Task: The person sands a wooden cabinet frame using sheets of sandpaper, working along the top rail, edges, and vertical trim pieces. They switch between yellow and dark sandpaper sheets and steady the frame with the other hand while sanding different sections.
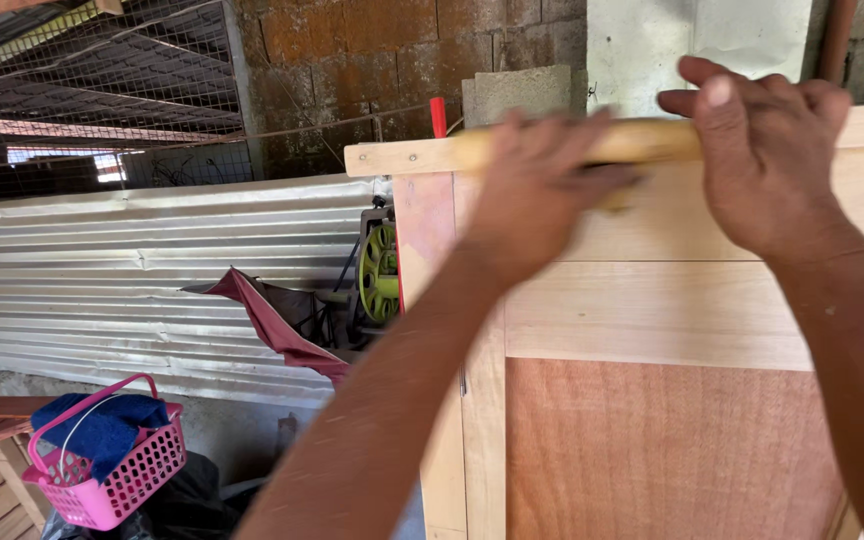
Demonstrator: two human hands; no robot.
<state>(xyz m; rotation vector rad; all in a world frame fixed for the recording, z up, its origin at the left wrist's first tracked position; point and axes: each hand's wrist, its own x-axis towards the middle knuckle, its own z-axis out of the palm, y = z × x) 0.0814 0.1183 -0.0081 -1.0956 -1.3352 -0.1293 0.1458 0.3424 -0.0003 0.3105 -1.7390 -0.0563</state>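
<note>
A pale wooden panel door (652, 300) stands upright in front of me, with a reddish plywood infill (672, 450) in its lower part. Both my hands grip a yellowish wooden-handled tool (642, 140) lying along the door's top rail. My left hand (532, 190) is blurred and closed around the tool's left part. My right hand (762, 150) wraps over its right end, thumb pointing left. The tool's working end is hidden behind my hands.
A corrugated metal sheet (132, 280) leans at the left, with a dark red cloth (272, 320) and a green-wheeled machine (380, 275) beside it. A pink plastic basket (112, 475) holding blue cloth sits at bottom left. A brick wall (372, 60) and wire mesh stand behind.
</note>
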